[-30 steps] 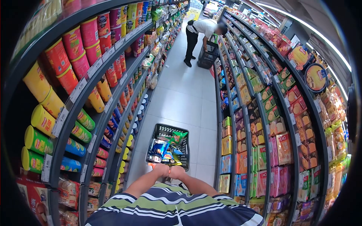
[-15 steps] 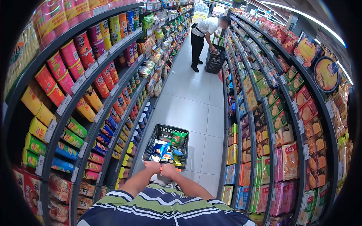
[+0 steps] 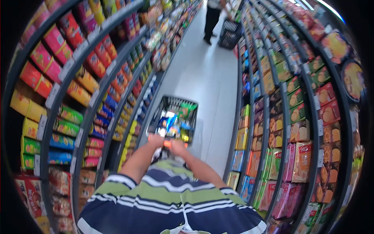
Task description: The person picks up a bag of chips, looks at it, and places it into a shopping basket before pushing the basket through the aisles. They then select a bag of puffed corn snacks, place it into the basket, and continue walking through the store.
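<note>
A black shopping basket (image 3: 193,130) stands in front of me, low in the aisle. It holds blue snack packs (image 3: 167,121) and a green pack (image 3: 187,109). An orange handle (image 3: 167,144) runs along its near side. My left hand (image 3: 156,140) is wrapped round the handle's left part, and my right hand (image 3: 177,147) grips it just to the right. The two hands are close together, their fingers slightly blurred.
Shelves of canned snacks (image 3: 70,115) line the left side, and shelves of boxed biscuits (image 3: 298,107) the right. A person (image 3: 212,19) stands up the aisle beside another black basket (image 3: 230,34). Grey floor (image 3: 212,85) runs between the shelves.
The view has tilted downward, so my hands and the near basket sit higher in the frame. The other person's head is now out of view. My grip looks the same.
</note>
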`<state>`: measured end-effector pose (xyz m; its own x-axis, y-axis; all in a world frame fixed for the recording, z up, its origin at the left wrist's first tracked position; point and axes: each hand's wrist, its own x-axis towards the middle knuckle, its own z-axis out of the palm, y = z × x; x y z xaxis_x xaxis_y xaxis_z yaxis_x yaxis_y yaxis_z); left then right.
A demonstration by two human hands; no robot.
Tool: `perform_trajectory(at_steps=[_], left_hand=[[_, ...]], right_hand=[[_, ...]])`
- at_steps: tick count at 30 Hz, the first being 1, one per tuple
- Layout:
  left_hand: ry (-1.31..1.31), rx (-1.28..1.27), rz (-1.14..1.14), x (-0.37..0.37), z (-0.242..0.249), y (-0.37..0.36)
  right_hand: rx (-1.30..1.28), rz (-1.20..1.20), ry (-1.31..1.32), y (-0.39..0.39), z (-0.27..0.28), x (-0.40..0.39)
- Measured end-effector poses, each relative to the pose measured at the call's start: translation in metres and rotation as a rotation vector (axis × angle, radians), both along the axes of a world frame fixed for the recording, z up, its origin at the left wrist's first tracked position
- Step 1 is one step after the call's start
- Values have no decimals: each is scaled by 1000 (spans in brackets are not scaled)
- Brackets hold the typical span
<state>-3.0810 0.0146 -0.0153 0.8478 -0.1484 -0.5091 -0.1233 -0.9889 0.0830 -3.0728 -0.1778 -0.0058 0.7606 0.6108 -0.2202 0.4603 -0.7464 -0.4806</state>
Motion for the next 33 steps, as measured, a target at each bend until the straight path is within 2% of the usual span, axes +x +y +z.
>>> perform_trajectory(at_steps=[3,4,6,7,13,17,24,32,33], left_hand=[[-167,-23,-92,15,-18,7],[41,-19,52,26,-5,0],[63,16,-14,37,23,-1],[-24,19,-40,37,40,-4],[-69,-150,-89,67,41,14],[-88,-231,-105,90,39,19],[-61,-269,-141,116,52,24],[-156,-426,-128,149,22,33],[-127,-425,-120,157,31,36]], right_hand=[[7,40,-23,1,-22,21],[-79,15,45,6,-21,29],[-28,50,29,3,-6,41],[-3,55,54,3,15,46],[-36,77,65,9,15,82],[-88,-1,67,18,17,102],[-158,-80,140,24,21,128],[-239,-60,105,36,21,163],[-267,-57,101,38,20,168]])
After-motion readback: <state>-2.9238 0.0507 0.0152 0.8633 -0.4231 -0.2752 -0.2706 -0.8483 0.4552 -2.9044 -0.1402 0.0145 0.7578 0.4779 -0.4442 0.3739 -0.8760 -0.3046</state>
